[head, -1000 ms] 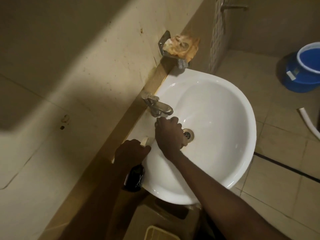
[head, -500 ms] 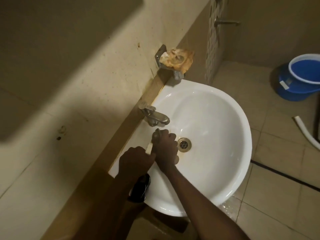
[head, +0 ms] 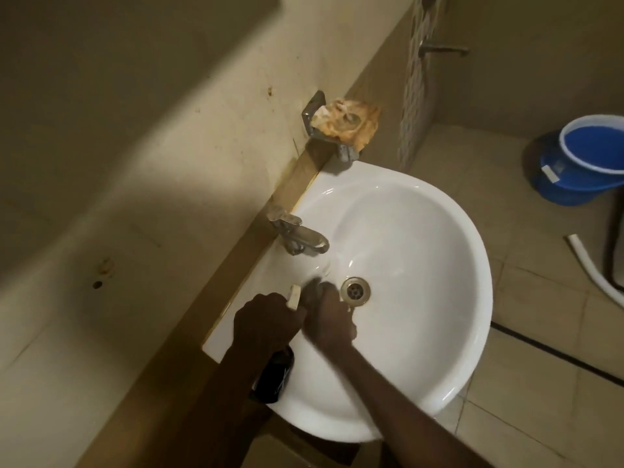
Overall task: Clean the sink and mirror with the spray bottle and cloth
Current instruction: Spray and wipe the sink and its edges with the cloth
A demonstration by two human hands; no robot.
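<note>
The white sink (head: 472,315) fills the middle of the view, with a chrome tap (head: 300,236) and a metal drain (head: 355,291). My left hand (head: 263,325) grips a dark spray bottle (head: 275,376) at the sink's left rim, and its white nozzle (head: 293,297) points into the basin. My right hand (head: 329,319) is pressed, fingers curled and blurred, on the basin wall just left of the drain. A pale sliver of cloth (head: 349,309) peeks from under it; the remainder is hidden. I see no mirror.
A metal soap dish (head: 344,125) with crumpled orange-brown material hangs on the wall above the sink. A blue bucket (head: 587,160) stands on the tiled floor at the right, with a white hose (head: 594,268) near it. A wall tap (head: 442,47) sticks out at the top.
My right hand has slid from just under the tap down to beside the drain. My left hand with the bottle has closed in against it.
</note>
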